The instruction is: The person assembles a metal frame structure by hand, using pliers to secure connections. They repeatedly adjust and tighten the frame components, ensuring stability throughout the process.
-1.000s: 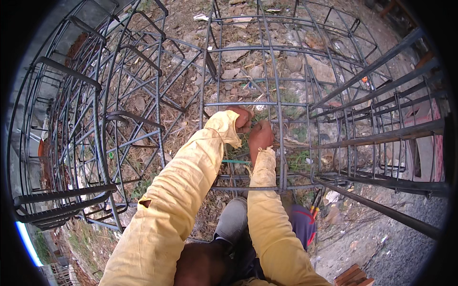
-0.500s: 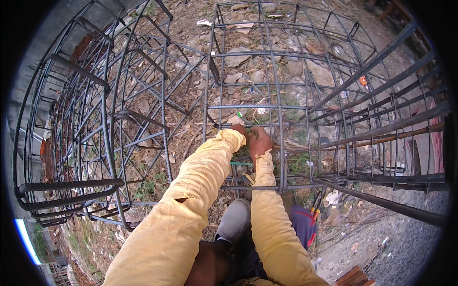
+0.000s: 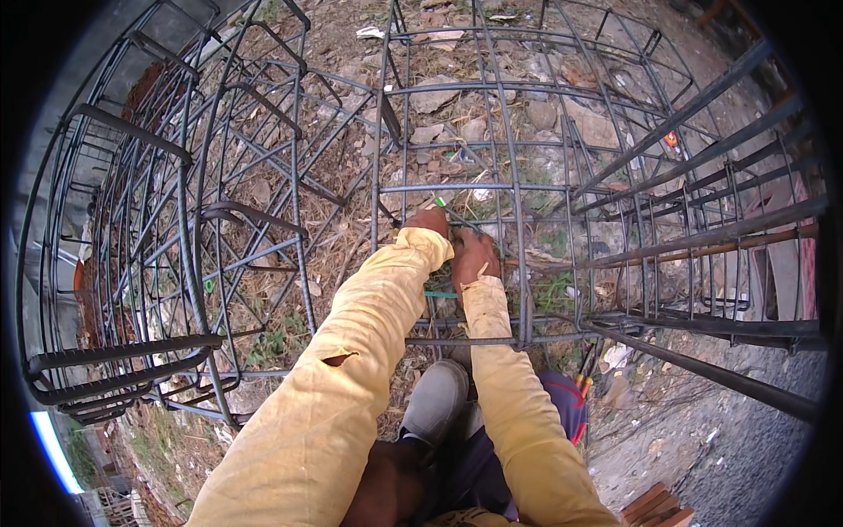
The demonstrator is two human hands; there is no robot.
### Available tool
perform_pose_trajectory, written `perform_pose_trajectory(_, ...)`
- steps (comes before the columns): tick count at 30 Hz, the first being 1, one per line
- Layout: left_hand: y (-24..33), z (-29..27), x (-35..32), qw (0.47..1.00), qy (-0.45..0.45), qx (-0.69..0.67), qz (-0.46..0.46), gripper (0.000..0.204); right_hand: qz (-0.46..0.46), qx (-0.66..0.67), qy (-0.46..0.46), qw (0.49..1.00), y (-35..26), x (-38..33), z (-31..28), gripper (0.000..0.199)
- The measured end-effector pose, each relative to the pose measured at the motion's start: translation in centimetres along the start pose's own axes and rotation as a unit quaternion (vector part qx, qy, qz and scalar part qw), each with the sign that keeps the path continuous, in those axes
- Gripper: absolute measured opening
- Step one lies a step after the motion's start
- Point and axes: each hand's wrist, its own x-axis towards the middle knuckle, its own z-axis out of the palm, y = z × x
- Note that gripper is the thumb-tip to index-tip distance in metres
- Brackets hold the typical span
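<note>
Leftmost, a second rebar cage (image 3: 176,263) lies on its side, its dark rings and long bars bending toward the picture's rim. Next to it, the left hand (image 3: 428,220) reaches forward out of a yellow sleeve (image 3: 351,351) with a small tear, and rests against an upright bar (image 3: 379,211) of the middle cage (image 3: 527,176). Something small and green (image 3: 439,202) shows at its fingertips, perhaps a tool's handle; whether the fingers are closed round it cannot be told. Just beside it, touching or nearly so, the right hand (image 3: 474,256) is curled against the crossing where a slanted bar meets the cage's rings, but its grip is hidden from above. That crossing lies straight ahead of both hands, and the right one is a shade nearer to it. The cage's long axis runs away from the person, up the picture, with rings across it. Its bars are ribbed, dark grey and dull. Below the hands, a grey shoe (image 3: 436,400) stands on the lower bars. Further right, longer bars (image 3: 702,228) stretch over stony ground (image 3: 562,114) with dry grass.
</note>
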Motion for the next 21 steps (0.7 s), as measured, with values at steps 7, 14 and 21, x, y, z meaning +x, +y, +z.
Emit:
perform_pose_trajectory(7, 0.1, -3.0, -1.2, 0.998, 0.026, -0.002, 0.058, 0.029, 0.02, -0.033, -0.006, 0.999, -2.3, -0.2, -1.3, 0.025)
perform_pose_trajectory(14, -0.4, -1.3, -0.5, 0.986, 0.079, 0.075, 0.123, 0.028, -0.049, -0.004, 0.062, 0.997, 0.8, 0.6, 1.1, 0.023)
perform_pose_trajectory(21, -0.6, -1.2, -0.3, 0.983, 0.066, 0.108, 0.135, 0.033, -0.013, 0.098, 0.067, 0.993, 0.9, 1.1, 1.4, 0.023)
